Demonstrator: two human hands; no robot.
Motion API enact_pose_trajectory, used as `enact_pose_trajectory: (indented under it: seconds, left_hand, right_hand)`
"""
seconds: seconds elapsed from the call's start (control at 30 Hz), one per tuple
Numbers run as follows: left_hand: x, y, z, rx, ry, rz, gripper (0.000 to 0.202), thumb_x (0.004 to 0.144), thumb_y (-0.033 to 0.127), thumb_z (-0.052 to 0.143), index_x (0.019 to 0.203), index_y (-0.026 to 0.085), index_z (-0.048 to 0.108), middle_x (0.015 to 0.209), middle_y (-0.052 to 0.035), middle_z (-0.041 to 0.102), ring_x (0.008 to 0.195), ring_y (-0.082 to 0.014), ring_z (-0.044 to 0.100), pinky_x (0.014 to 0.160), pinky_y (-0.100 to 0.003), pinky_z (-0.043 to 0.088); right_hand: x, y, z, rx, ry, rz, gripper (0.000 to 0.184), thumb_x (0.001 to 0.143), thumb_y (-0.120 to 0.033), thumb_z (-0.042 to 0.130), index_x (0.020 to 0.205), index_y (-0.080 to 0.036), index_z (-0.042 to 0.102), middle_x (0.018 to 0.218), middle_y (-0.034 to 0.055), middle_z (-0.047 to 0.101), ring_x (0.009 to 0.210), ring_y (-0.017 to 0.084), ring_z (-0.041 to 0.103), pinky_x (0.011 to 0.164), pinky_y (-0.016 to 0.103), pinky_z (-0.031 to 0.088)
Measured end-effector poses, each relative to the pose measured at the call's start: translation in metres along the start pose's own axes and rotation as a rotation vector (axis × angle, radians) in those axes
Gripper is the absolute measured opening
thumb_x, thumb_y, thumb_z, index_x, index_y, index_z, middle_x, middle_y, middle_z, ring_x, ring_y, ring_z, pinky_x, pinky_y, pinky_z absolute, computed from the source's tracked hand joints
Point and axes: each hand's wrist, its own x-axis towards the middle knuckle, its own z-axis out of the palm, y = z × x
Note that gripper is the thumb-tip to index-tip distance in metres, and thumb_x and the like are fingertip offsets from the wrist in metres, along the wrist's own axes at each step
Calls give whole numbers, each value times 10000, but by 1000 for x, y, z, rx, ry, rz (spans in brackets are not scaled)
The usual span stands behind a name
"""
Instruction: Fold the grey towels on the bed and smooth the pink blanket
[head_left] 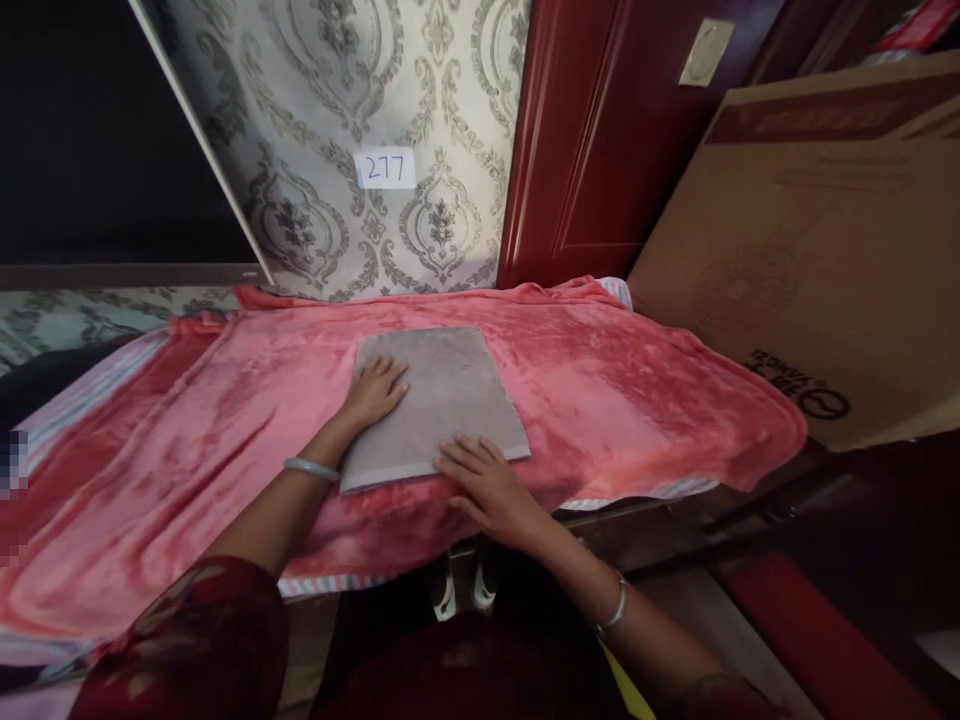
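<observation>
A grey folded cloth [442, 385], flat and roughly square, lies on a pink plush blanket [622, 400]. My left hand [375, 390] rests flat on the cloth's left side, fingers spread. Near the cloth's front right edge, my right hand [484, 485] lays its outstretched fingers on it, palm down. Neither hand grips anything. A bracelet circles each of my wrists.
The blanket's striped edge hangs over the front of the table. A large cardboard box [817, 250] leans at the right, beside a dark red door [585, 130]. A black screen [112, 140] stands at the left. A paper label [385, 168] reading 277 is on the patterned wall.
</observation>
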Motion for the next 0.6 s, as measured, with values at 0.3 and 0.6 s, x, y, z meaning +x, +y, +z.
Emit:
enact_pose_trajectory:
  seconds: [0.3,0.6]
  left_hand:
    - [-84,-11,-21,-1356,356,-609,565,717,181,747,1257,171,580,1012,-100,732,897,-220,718,808,-337,576]
    - [-110,2,-34,-1713,-25,-723,165,782,127,666,944,123,699,829,-104,757,690,-194,711,664,-279,589]
  right_hand:
    - [-20,84,-27,683,610,531,586,873,-452,625,1413,-235,557,1467,125,541,1336,281,519,1158,526,367]
    - [9,87,-28,1252,603,770,642,746,-301,764,1346,-288,539,1388,87,602,1238,217,606,1101,409,462]
